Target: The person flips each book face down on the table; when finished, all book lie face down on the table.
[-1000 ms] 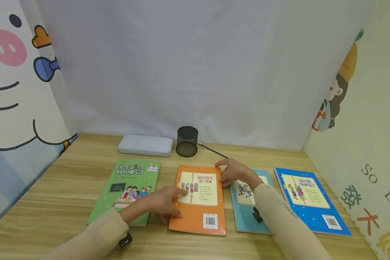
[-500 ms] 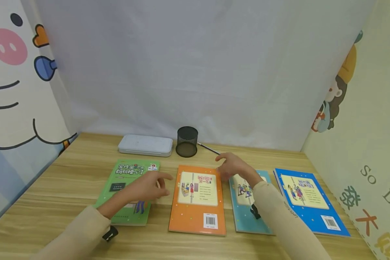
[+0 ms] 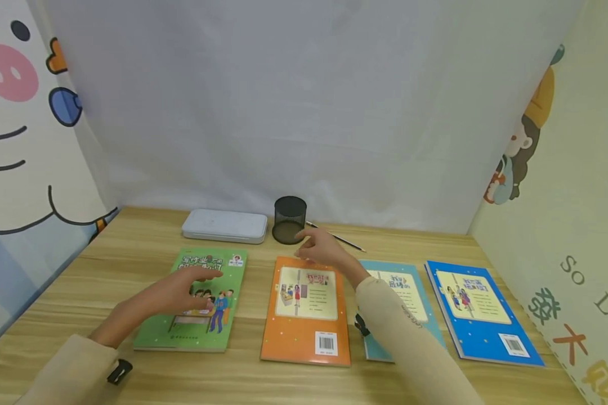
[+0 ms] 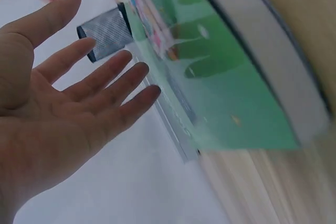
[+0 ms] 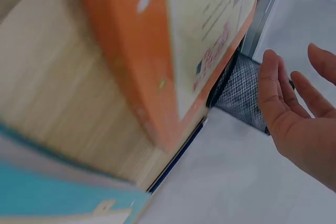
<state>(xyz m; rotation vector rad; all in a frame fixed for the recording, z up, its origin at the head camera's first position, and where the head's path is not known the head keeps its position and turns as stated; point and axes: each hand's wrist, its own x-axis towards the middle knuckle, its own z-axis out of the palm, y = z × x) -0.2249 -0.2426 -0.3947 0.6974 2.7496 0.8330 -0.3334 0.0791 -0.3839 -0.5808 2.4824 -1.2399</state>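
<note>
My left hand (image 3: pixel 174 289) is over the green book (image 3: pixel 197 337), its fingers spread and holding nothing. In the left wrist view the palm and separated fingers (image 4: pixel 107 80) show beside the book's glossy cover, which mirrors them. My right hand (image 3: pixel 326 250) hovers at the far edge of the orange book (image 3: pixel 304 340), fingers loosely bent. Nothing is between those fingers in the right wrist view, where the hand (image 5: pixel 294 103) overlaps the black mesh pen cup (image 5: pixel 239 90). The orange book lies flat, with a barcode at its near right corner.
A teal book (image 3: pixel 410 284) lies partly under the right sleeve in the head view, with a blue book (image 3: pixel 486 337) to its right. Behind the books are a pale pencil case (image 3: pixel 225 225) and a thin dark pencil (image 3: pixel 349 243). A white cloth hangs behind the table.
My left hand has let go of the orange book and moved left over the green one. My right hand has moved left and away from the orange book's right edge, uncovering the pencil.
</note>
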